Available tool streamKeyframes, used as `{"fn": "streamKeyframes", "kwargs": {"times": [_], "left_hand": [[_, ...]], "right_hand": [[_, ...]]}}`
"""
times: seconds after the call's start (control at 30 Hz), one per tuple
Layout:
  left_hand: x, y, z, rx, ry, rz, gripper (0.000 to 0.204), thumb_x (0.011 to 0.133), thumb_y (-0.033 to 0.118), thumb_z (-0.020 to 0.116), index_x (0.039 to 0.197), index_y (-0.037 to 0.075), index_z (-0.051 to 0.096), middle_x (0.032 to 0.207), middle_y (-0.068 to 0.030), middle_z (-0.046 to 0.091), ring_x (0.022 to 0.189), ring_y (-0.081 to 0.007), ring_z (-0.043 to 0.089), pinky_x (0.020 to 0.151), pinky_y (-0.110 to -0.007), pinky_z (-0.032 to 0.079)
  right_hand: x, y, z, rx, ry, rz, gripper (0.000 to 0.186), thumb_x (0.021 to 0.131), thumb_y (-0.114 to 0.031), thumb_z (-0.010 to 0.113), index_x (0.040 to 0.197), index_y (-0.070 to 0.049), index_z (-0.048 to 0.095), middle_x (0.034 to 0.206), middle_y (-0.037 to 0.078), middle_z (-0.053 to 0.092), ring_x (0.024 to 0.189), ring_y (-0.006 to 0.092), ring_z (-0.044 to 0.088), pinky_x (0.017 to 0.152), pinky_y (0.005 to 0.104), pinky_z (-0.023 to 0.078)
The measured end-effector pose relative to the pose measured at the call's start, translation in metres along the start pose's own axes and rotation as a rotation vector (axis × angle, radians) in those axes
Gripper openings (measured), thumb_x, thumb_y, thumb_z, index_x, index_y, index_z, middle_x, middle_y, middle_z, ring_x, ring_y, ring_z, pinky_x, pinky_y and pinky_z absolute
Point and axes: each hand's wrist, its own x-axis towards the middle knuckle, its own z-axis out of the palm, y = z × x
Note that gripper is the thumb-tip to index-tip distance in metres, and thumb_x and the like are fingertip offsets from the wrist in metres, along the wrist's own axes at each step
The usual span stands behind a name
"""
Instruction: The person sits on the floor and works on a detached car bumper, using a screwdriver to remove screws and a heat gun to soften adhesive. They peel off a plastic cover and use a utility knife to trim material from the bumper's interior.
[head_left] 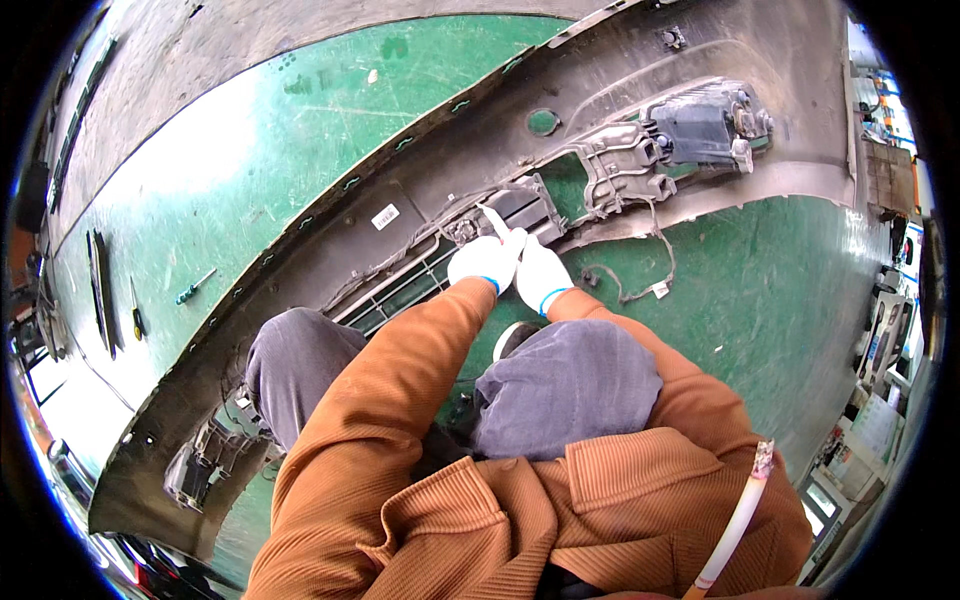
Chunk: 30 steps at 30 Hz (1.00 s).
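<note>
My left hand [480, 262] and my right hand [539, 272], both in white gloves with blue cuffs, meet over the inner side of a large grey car bumper [370, 215]. Their fingers are curled close together, and what they hold, if anything, is hidden. From between them a narrow white tip points up and left; I cannot tell whether it is a glove finger or a separate piece. Just beyond lies a dark ribbed housing [522, 205] on the bumper. A slatted grille [400, 295] runs down-left from my left hand.
A black lamp unit [705, 125] and a grey bracket [612, 165] sit on the bumper's right part. A loose cable [665, 262] hangs over the green floor [760, 290]. At left lie screwdrivers [195, 287] and a long black strip [101, 290]. A lit cigarette [738, 520] shows at lower right.
</note>
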Motion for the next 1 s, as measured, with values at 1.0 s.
{"fn": "streamKeyframes", "kwargs": {"times": [1.0], "left_hand": [[0.003,0.010,-0.003,-0.104,-0.030,0.022,0.098,0.104,0.081,0.023,0.122,0.001,0.077,0.091,-0.0169,0.081,0.102,-0.0352,0.077,0.097,-0.044,0.052]], "right_hand": [[0.029,-0.003,-0.064,-0.338,-0.301,-0.236,0.048,0.106,-0.040,0.048,0.123,0.003,0.062,0.115,0.033,0.073,0.110,0.0489,0.071,0.096,0.0554,0.055]]}}
